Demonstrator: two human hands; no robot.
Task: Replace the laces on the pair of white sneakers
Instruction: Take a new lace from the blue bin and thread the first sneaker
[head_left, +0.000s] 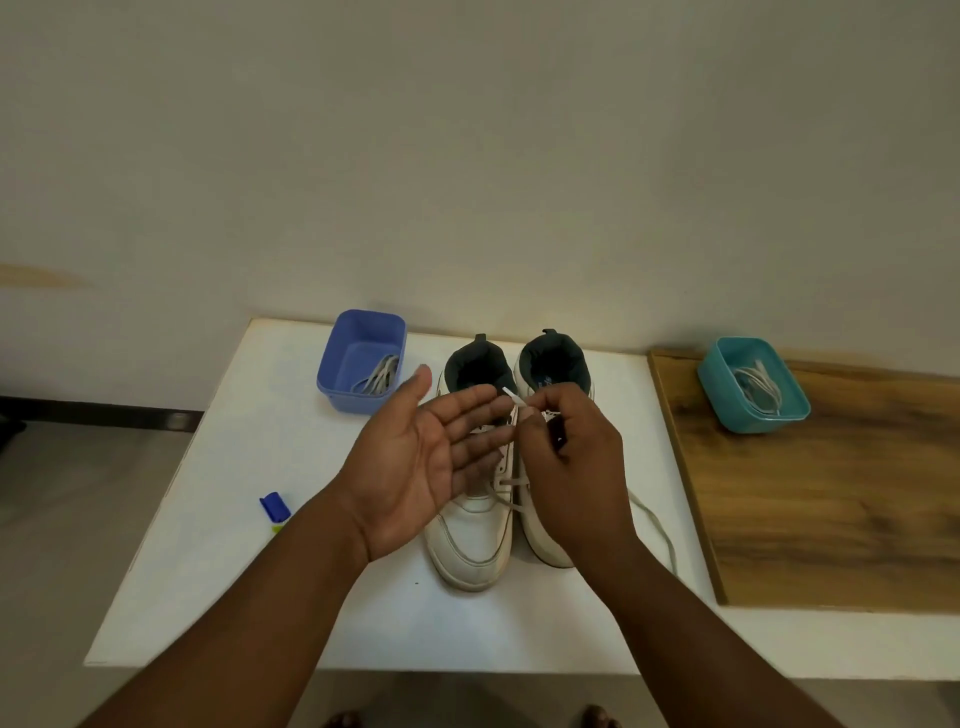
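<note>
Your right hand (569, 462) pinches the shoelace tip (508, 393) over the white sneakers (475, 540) on the desk (249, 545); your left hand (415, 467) hovers beside, fingers spread wide, holding nothing.

The two sneakers (470, 540) are showing smooth white leather-like uppers with a faint sheen and some scuffing at the near toes, while their far collars are looking like dark, matt padded cloth. The lace (511, 488) crossing them is appearing as flat woven cloth, its tip (508, 393) looking like smooth white plastic. The table (228, 519) is presenting a smooth, matt white top. To the right, the board (831, 509) is showing brown wood grain with a low sheen. The blue tub (363, 358) at the far left and the teal tub (753, 384) at the far right are looking like smooth, slightly glossy plastic.
</note>
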